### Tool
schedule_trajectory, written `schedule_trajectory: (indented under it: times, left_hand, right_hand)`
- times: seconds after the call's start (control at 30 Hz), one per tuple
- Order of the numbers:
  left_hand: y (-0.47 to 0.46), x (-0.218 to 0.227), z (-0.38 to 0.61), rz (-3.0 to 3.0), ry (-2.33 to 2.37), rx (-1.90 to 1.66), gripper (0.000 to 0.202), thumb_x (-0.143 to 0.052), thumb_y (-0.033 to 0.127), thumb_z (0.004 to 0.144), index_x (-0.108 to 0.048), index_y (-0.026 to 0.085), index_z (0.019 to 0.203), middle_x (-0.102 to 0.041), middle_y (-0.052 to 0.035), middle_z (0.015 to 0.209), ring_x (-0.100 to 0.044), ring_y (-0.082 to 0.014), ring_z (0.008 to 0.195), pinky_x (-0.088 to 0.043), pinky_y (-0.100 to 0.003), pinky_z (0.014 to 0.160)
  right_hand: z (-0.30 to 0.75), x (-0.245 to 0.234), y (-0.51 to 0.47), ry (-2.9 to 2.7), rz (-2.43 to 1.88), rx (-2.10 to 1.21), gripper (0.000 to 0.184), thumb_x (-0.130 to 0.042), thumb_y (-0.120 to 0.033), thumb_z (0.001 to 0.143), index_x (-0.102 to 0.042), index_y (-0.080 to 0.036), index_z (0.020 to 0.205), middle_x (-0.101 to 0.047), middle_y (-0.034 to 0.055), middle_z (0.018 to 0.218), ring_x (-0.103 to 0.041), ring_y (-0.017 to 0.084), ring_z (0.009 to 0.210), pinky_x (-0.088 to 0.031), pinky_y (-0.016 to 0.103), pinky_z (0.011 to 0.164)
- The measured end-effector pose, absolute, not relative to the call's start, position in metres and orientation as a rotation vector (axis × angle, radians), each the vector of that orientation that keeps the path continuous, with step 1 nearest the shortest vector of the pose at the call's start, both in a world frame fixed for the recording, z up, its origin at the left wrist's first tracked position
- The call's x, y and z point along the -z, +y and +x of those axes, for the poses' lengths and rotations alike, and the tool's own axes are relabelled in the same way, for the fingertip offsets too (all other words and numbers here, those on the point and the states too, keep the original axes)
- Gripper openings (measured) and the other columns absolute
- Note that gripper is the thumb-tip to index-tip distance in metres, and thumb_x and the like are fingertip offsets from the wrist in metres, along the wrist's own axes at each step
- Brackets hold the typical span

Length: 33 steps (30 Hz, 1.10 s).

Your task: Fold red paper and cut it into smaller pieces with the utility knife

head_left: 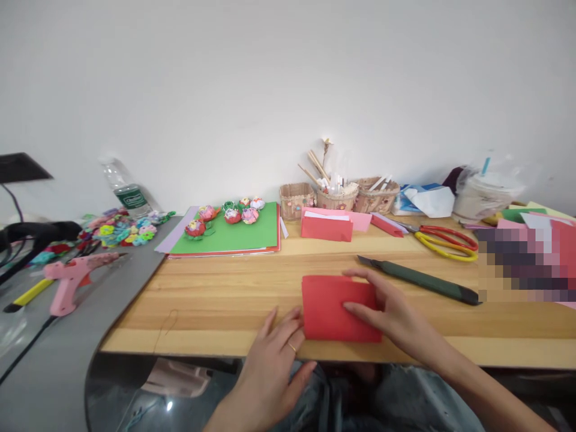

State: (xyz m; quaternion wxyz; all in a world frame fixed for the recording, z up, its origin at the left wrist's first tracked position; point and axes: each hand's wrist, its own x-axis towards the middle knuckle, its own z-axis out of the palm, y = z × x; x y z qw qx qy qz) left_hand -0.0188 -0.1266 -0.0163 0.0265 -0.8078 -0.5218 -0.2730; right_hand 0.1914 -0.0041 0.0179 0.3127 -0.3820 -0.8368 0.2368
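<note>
A folded red paper [333, 309] lies flat on the wooden table [216, 294] near its front edge. My right hand [387, 312] rests on the paper's right side, fingers stretched out and pressing it down. My left hand [274, 354] sits at the paper's lower left corner, fingers spread and touching its edge; a ring shows on one finger. Neither hand grips anything.
A dark green utility knife [423, 280] lies right of the paper, with red and yellow scissors [447, 242] behind it. Folded red and pink papers [330, 223], small baskets [337, 195], a green sheet [234, 234] with paper flowers, a pink glue gun [72, 276] and a water bottle [126, 189] are around.
</note>
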Motion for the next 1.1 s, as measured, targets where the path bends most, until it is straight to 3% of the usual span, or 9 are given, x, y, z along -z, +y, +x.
schedule_trajectory:
  times: [0.1, 0.2, 0.33, 0.43, 0.57, 0.73, 0.87, 0.97, 1.1]
  left_hand:
    - [-0.126, 0.02, -0.018, -2.425, -1.631, 0.977, 0.039, -0.044, 0.02, 0.089, -0.038, 0.009, 0.126, -0.062, -0.0162, 0.116, -0.056, -0.0227, 0.116, -0.043, -0.048, 0.101]
    - [-0.124, 0.021, -0.014, -2.431, -1.601, 0.977, 0.042, -0.043, 0.019, 0.089, -0.037, 0.011, 0.13, -0.066, -0.0121, 0.11, -0.057, -0.0222, 0.114, -0.043, -0.047, 0.101]
    - [-0.121, 0.018, -0.007, -2.442, -1.534, 0.895, 0.033, -0.046, 0.021, 0.089, -0.053, 0.018, 0.121, -0.066, -0.0084, 0.098, -0.058, -0.0252, 0.11, -0.048, -0.05, 0.094]
    - [-0.12, 0.018, -0.003, -2.412, -1.548, 0.958, 0.03, -0.048, 0.021, 0.088, -0.059, 0.016, 0.115, -0.064, -0.0113, 0.097, -0.06, -0.0264, 0.104, -0.051, -0.049, 0.088]
    - [-0.119, 0.023, -0.001, -2.387, -1.47, 0.995, 0.029, -0.047, 0.021, 0.088, -0.06, 0.011, 0.112, -0.063, -0.0153, 0.109, -0.057, -0.0281, 0.111, -0.053, -0.044, 0.087]
    - [-0.119, 0.025, -0.001, -2.376, -1.402, 0.99, 0.027, -0.043, 0.023, 0.092, -0.062, 0.012, 0.109, -0.069, -0.0089, 0.103, -0.062, -0.0247, 0.103, -0.052, -0.039, 0.088]
    - [-0.117, 0.022, 0.002, -2.352, -1.488, 0.961, 0.031, -0.042, 0.027, 0.094, -0.061, 0.012, 0.112, -0.067, -0.0126, 0.108, -0.063, -0.0232, 0.097, -0.053, -0.038, 0.085]
    - [-0.116, 0.023, 0.004, -2.341, -1.485, 0.918, 0.033, -0.042, 0.03, 0.094, -0.06, 0.012, 0.114, -0.067, -0.0125, 0.109, -0.063, -0.0241, 0.096, -0.053, -0.04, 0.084]
    - [-0.116, 0.024, 0.004, -2.321, -1.462, 0.981, 0.036, -0.04, 0.036, 0.095, -0.061, 0.011, 0.111, -0.068, -0.0114, 0.106, -0.064, -0.0251, 0.095, -0.053, -0.041, 0.084]
  right_hand:
    - [0.173, -0.011, 0.013, -2.209, -1.124, -0.528, 0.04, -0.049, -0.032, 0.086, -0.049, -0.017, 0.123, -0.069, 0.0086, 0.099, -0.067, 0.021, 0.081, -0.054, 0.032, 0.066]
    - [0.166, 0.001, 0.016, -2.201, -1.158, -0.439, 0.044, -0.045, -0.027, 0.086, -0.045, -0.014, 0.127, -0.067, 0.0132, 0.103, -0.067, 0.024, 0.086, -0.053, 0.035, 0.068]
    - [0.167, 0.011, 0.009, -2.208, -1.153, -0.362, 0.044, -0.041, -0.025, 0.087, -0.044, -0.018, 0.13, -0.062, 0.0133, 0.116, -0.064, 0.024, 0.097, -0.052, 0.036, 0.076]
    - [0.169, 0.015, 0.006, -2.218, -1.141, -0.303, 0.045, -0.041, -0.024, 0.087, -0.043, -0.018, 0.132, -0.06, 0.0131, 0.115, -0.063, 0.022, 0.097, -0.053, 0.035, 0.077]
    - [0.17, 0.019, 0.008, -2.257, -1.061, -0.253, 0.037, -0.041, -0.023, 0.087, -0.054, -0.022, 0.121, -0.061, 0.0105, 0.108, -0.063, 0.02, 0.097, -0.053, 0.034, 0.081]
    - [0.172, 0.023, 0.01, -2.313, -0.992, -0.263, 0.029, -0.042, -0.022, 0.087, -0.063, -0.022, 0.105, -0.061, 0.0102, 0.106, -0.062, 0.02, 0.096, -0.053, 0.034, 0.081]
    - [0.172, 0.016, 0.009, -2.374, -1.006, -0.187, 0.031, -0.041, -0.023, 0.087, -0.065, -0.016, 0.105, -0.054, 0.0174, 0.122, -0.049, 0.029, 0.116, -0.043, 0.046, 0.095]
    - [0.167, 0.0, 0.014, -2.6, -1.08, -0.165, 0.033, -0.048, -0.028, 0.086, -0.062, -0.013, 0.112, -0.051, 0.0187, 0.127, -0.042, 0.032, 0.122, -0.034, 0.05, 0.101]
    - [0.158, -0.022, 0.026, -2.732, -1.147, -0.279, 0.036, -0.067, -0.036, 0.073, -0.062, -0.016, 0.102, -0.062, 0.012, 0.102, -0.054, 0.029, 0.101, -0.042, 0.045, 0.088]
